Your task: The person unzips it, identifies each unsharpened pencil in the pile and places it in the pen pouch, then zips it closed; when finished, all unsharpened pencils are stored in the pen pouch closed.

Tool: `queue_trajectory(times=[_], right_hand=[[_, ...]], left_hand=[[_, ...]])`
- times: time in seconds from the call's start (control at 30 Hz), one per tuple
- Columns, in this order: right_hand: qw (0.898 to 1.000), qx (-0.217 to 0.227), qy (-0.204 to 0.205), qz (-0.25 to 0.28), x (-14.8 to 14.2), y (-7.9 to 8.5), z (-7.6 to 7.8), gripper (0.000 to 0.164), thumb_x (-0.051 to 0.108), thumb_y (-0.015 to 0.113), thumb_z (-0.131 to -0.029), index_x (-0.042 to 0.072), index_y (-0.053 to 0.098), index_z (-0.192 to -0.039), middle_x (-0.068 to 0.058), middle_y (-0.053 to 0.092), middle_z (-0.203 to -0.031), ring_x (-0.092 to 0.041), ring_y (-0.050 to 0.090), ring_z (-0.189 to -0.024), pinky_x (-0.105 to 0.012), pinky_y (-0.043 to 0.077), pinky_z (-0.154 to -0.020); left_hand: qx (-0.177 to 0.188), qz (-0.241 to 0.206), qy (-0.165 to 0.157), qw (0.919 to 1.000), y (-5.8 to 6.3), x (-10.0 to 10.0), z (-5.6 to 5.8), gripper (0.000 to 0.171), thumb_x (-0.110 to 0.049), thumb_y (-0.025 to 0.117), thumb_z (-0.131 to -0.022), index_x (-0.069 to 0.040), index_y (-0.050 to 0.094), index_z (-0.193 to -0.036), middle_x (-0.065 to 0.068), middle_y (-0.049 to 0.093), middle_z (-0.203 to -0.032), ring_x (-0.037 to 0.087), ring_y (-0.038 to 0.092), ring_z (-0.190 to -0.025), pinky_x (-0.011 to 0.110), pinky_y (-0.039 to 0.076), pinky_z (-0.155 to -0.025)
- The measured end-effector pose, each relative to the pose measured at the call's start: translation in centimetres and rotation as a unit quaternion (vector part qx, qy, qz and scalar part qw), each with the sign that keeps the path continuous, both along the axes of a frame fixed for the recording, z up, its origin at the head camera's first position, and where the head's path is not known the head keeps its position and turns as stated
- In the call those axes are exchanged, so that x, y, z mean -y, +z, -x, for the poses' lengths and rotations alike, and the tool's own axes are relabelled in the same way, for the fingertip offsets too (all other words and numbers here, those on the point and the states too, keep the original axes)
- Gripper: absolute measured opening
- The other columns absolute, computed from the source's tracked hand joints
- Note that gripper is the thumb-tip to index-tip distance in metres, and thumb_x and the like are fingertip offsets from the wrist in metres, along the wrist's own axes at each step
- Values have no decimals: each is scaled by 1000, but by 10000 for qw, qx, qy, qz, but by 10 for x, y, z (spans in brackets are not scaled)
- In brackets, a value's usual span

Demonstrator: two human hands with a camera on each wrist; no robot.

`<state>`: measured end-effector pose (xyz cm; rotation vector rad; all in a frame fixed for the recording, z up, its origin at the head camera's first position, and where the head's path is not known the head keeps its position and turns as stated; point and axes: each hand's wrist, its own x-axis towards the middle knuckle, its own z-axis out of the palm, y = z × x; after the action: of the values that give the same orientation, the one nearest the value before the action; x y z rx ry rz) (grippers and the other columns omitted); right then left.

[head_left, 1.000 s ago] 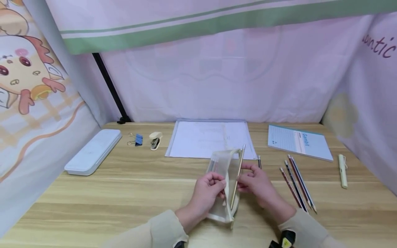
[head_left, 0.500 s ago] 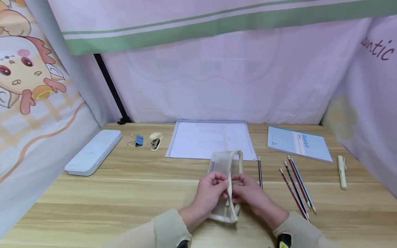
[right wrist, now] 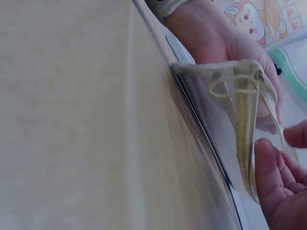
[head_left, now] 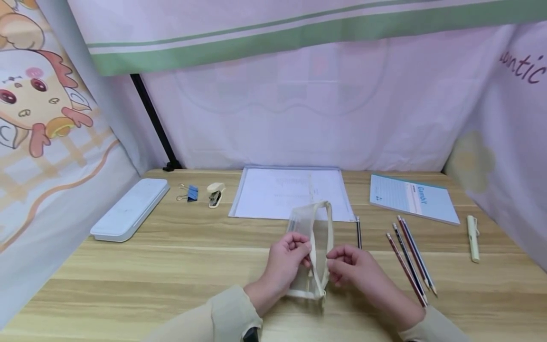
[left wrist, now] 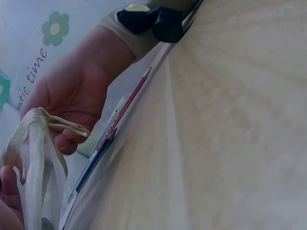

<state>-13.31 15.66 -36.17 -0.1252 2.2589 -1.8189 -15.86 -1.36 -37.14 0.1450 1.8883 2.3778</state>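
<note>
A cream mesh zip pouch (head_left: 304,218) stands on edge in front of me with its mouth apart. My left hand (head_left: 285,259) pinches one side of the mouth between thumb and fingers. At the opposite rim, my right hand (head_left: 358,271) has its fingertips close to or touching the edge. A gap shows between the right thumb and index finger (right wrist: 265,155) in the right wrist view, with nothing seen held. The zip pull (left wrist: 69,125) hangs at the pouch's near end. Through the mesh, contents are too faint to tell.
Several pencils (head_left: 405,259) lie right of my right hand, and a dark pencil (head_left: 358,232) lies behind it. A document sleeve (head_left: 273,192), notepad (head_left: 413,197), pen (head_left: 473,238), stapler (head_left: 215,194), binder clip (head_left: 192,193) and white case (head_left: 129,209) lie around.
A gold pencil in my right hand went down into the pouch and is out of sight. The right hand dipped into the mouth, then drew back to the right rim. The left hand kept its pinch.
</note>
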Motion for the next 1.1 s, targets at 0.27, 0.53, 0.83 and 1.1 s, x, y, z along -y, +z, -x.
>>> queue_trajectory(times=[0.27, 0.53, 0.83, 1.1], right_hand=[[9932, -663, 874, -381, -1, 1, -15, 35, 13, 72, -78, -7, 49, -96, -7, 57, -81, -12, 58, -69, -25, 54, -61], [9952, -673, 593, -397, 6, 1, -25, 32, 13, 72, -76, -4, 52, -92, -8, 57, -76, -12, 57, -62, -23, 50, -54], [9958, -640, 608, -245, 5, 1, -24, 26, 9, 69, -78, -7, 56, -94, -10, 61, -79, -13, 60, -66, -28, 56, -61], [9941, -853, 662, -60, 4, 3, -21, 20, 5, 62, -84, -10, 60, -97, -20, 64, -80, -13, 63, -67, -27, 56, -62]], left_hand=[[42, -216, 380, 9990, 2, -7, 9, 14, 1, 59, -84, 8, 56, -95, 3, 55, -73, 9, 53, -58, 18, 50, -55], [184, -414, 547, 9975, 0, -14, 12, 16, 1, 59, -84, 11, 55, -96, 2, 55, -71, 9, 52, -56, 19, 49, -53], [-6, -11, -15, 10000, 2, -6, 7, 16, 0, 58, -86, 10, 53, -98, 3, 56, -72, 10, 56, -62, 20, 51, -59], [-1055, 2073, -1211, 9650, 12, 23, -21, 16, -1, 63, -80, -1, 60, -95, 6, 60, -90, 13, 54, -83, 22, 48, -75]])
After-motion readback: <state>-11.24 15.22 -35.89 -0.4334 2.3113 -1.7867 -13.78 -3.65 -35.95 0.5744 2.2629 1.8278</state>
